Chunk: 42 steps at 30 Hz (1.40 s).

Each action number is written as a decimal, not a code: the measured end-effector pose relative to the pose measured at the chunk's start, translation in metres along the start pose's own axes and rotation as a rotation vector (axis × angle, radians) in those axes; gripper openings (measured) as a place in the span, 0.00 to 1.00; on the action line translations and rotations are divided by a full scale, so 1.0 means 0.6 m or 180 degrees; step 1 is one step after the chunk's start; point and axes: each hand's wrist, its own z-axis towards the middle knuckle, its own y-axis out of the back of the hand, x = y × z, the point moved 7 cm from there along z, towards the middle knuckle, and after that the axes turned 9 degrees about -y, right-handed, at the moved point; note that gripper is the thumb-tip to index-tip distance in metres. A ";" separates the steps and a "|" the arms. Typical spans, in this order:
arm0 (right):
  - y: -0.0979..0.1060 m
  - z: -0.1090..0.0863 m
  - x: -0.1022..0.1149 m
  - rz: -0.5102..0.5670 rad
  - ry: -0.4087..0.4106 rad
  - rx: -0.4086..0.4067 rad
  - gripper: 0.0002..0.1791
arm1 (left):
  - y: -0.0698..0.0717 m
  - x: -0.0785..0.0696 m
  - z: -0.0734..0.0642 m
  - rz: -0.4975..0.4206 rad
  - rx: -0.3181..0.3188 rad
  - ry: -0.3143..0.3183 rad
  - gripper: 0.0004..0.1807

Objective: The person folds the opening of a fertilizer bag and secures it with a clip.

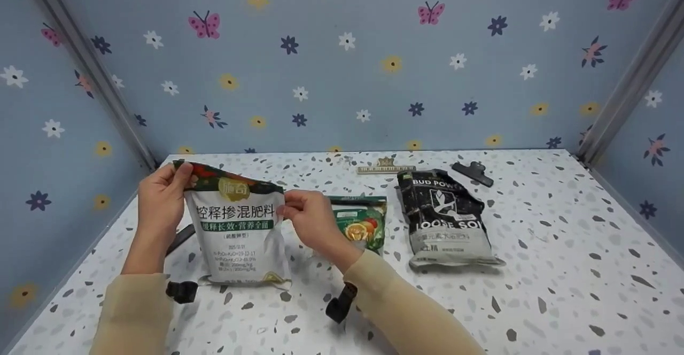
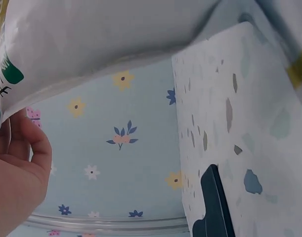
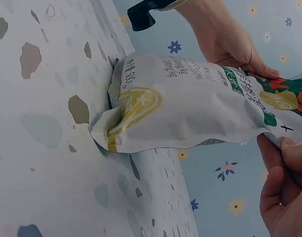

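Note:
A white fertilizer bag (image 1: pixel 240 237) with a dark green, red-patterned top band stands upright on the speckled table. My left hand (image 1: pixel 163 200) grips its upper left corner, thumb in front. At the upper right edge, my right hand (image 1: pixel 312 216) pinches the bag between thumb and fingers. In the right wrist view the bag's bottom seam meets the tabletop, and the left hand (image 3: pixel 230 39) shows on the far side. The bag's white underside fills the top of the left wrist view.
Right of the held bag are a green pouch (image 1: pixel 368 224) with fruit pictures, partly behind my right hand, and a black-and-grey soil bag (image 1: pixel 446 221). Behind them lie a gold clip (image 1: pixel 386 168) and a black clip (image 1: pixel 473 173). Another black clip (image 2: pixel 217 202) lies at the left.

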 end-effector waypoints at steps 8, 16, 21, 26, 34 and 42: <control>0.009 -0.003 0.013 -0.0101 0.0188 -0.0031 0.08 | 0.003 -0.017 -0.002 -0.0365 -0.0123 -0.0056 0.19; 0.019 -0.004 0.024 -0.0110 0.0223 -0.0090 0.11 | 0.005 -0.024 0.000 -0.0870 -0.0246 -0.0168 0.17; 0.025 -0.003 0.028 -0.0103 0.0249 -0.0160 0.10 | 0.002 -0.030 0.000 -0.1124 -0.0208 -0.0285 0.17; 0.029 -0.001 0.029 -0.0146 0.0287 -0.0121 0.09 | 0.004 -0.031 -0.001 -0.1104 -0.0235 -0.0292 0.16; 0.029 0.005 0.021 -0.0289 0.0116 0.0070 0.09 | 0.004 -0.021 -0.001 -0.0993 0.0050 -0.0193 0.16; 0.028 0.003 0.019 -0.0408 0.0016 0.0129 0.08 | -0.003 -0.021 -0.007 -0.1050 0.0453 -0.0217 0.17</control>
